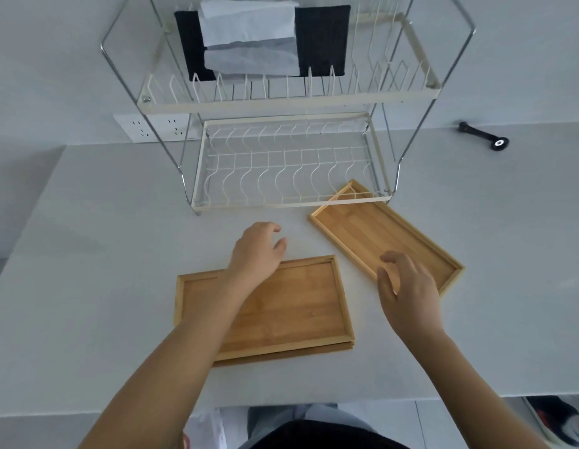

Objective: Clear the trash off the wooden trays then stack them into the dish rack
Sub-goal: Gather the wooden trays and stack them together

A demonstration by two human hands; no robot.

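Pale worktop [87, 286] bare and open left of the stacked wooden trays [297, 306], near its front edge; slimmer angled tray [362, 231] beside them, its far corner tucked under the dish rack [291, 176] lower tier. Left hand [259, 251] loosely open past the stack's far rim, right hand [408, 290] open, fingers curled over the angled tray's near end, each grip holding nothing. Stack count hard to tell.
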